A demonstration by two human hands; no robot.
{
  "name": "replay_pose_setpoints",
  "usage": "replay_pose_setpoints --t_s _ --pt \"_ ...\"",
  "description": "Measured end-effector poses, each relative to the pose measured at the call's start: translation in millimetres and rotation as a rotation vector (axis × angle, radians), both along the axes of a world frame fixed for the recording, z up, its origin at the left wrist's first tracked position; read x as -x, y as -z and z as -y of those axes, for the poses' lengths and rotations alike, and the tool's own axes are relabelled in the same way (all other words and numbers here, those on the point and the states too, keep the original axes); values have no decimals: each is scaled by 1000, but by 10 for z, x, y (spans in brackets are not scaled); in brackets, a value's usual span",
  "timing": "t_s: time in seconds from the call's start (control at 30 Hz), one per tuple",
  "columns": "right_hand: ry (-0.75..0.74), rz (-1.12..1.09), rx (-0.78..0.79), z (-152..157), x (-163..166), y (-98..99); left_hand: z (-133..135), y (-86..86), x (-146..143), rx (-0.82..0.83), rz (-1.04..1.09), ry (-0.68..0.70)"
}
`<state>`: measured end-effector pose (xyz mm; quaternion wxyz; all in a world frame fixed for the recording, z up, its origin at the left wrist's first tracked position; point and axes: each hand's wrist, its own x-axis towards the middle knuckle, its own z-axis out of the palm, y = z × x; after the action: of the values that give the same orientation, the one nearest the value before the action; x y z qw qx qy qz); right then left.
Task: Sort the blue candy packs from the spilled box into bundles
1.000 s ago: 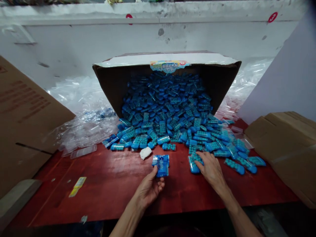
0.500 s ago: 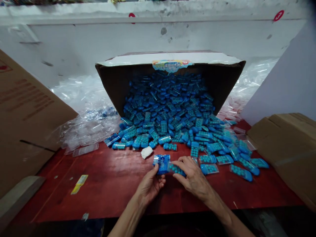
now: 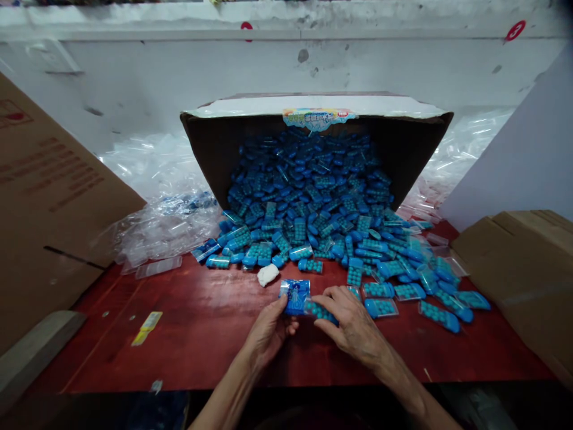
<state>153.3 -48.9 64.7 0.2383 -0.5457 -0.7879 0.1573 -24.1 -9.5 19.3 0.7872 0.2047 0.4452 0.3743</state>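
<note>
My left hand (image 3: 268,331) pinches a small blue printed packet (image 3: 294,295) just above the red table (image 3: 201,334). My right hand (image 3: 349,322) grips a blue capsule-shaped case (image 3: 320,310) filled with teal beads and presses its end against the packet's right side. Both hands are closed on their items. Behind them a big cardboard box (image 3: 210,149) lies tipped on its side, and a heap of the same blue cases (image 3: 313,203) spills out of it onto the table.
Clear plastic bags (image 3: 152,197) pile up left and right of the tipped box. A brown carton (image 3: 49,203) stands at the left, another carton (image 3: 523,269) at the right. A white crumpled scrap (image 3: 267,275) and a yellow sticker (image 3: 145,327) lie on the table.
My right hand picked a blue case from the scattered ones at the right and brought it left to the packet in my left hand. The view shifted slightly.
</note>
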Motion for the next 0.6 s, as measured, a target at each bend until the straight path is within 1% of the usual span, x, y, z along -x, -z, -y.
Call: replay_pose_setpoints --t_s 0.1,0.23,0.4,0.5,0.6 --pt "1 -1 1 6 10 2 4 8 -3 15 -11 -11" --pt "1 -1 11 24 25 -29 21 13 -8 -6 -20 -15" --pt "-11 21 9 20 21 -24 12 24 -19 -121 -101 44" --pt "-11 -63 19 0 15 29 -21 37 -28 -159 -191 30" --pt "-13 -157 -2 -12 14 97 -51 32 -29 -144 -171 49"
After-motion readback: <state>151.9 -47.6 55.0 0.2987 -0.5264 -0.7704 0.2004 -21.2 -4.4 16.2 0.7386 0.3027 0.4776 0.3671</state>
